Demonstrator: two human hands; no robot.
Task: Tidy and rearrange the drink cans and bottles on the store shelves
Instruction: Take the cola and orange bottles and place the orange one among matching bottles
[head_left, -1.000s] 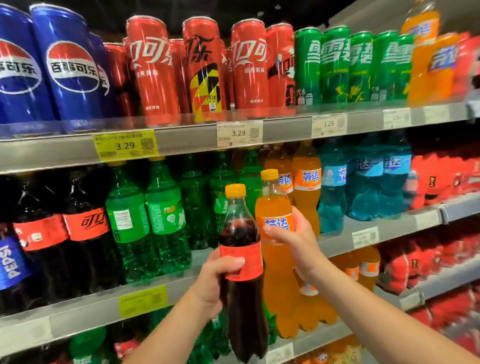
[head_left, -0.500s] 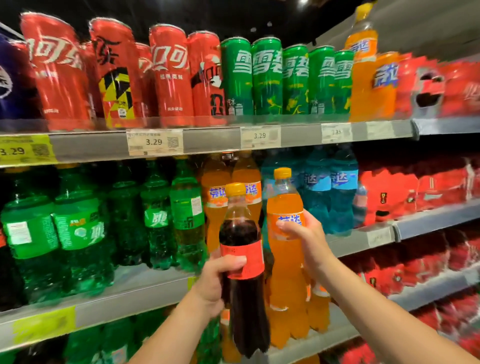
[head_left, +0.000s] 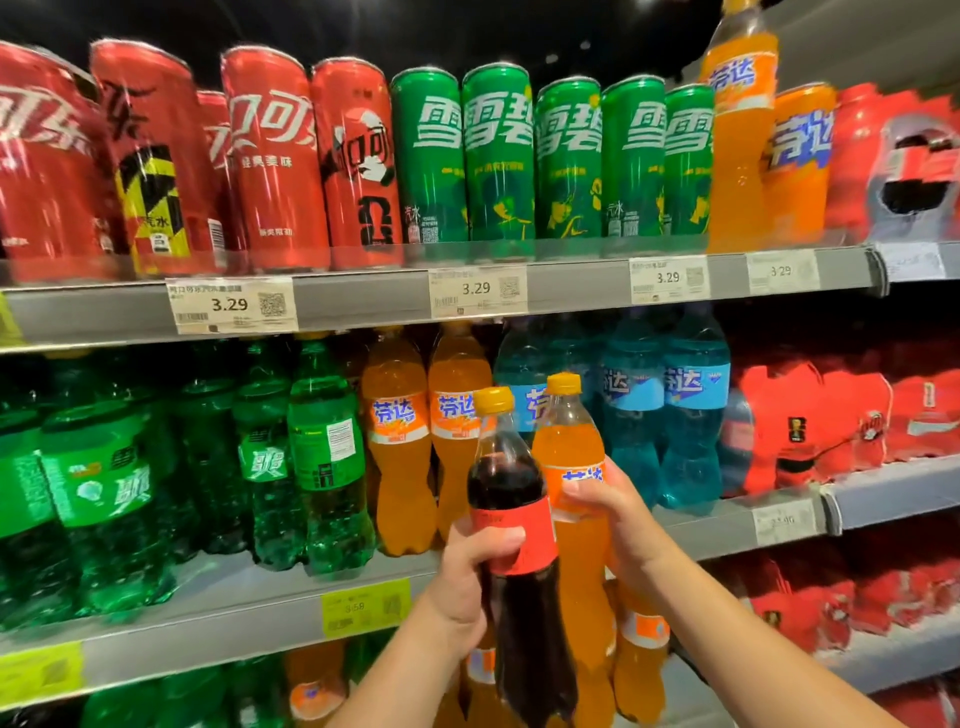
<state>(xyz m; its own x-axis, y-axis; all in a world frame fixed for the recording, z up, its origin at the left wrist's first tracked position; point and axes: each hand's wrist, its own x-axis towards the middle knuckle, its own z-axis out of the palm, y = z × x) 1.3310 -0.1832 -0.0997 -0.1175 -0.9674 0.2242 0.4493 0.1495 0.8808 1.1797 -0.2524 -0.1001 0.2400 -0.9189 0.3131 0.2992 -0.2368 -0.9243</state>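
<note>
1. The top shelf (head_left: 363, 304) ran across the wall, with red cans (head_left: 275, 156) and green cans (head_left: 498, 156) standing in a row on it.
2. The middle shelf (head_left: 234, 613) held green bottles (head_left: 322, 457), then orange bottles (head_left: 400, 467), then blue bottles (head_left: 691, 415), with red packs (head_left: 810, 426) far right.
3. A dark cola bottle (head_left: 506, 483) with a yellow cap was up in front of that shelf, hiding part of the orange and blue rows.
4. An orange soda bottle (head_left: 569, 447) stood upright just beside it, partly behind it.
5. The left hand (head_left: 467, 577) came up from below, and its grip was wrapped round the cola bottle's red label.
6. The right hand (head_left: 623, 525) reached in from the lower right, and its grip held the orange soda bottle at the label.
7. White price tags (head_left: 231, 305) said 3.29.
</note>
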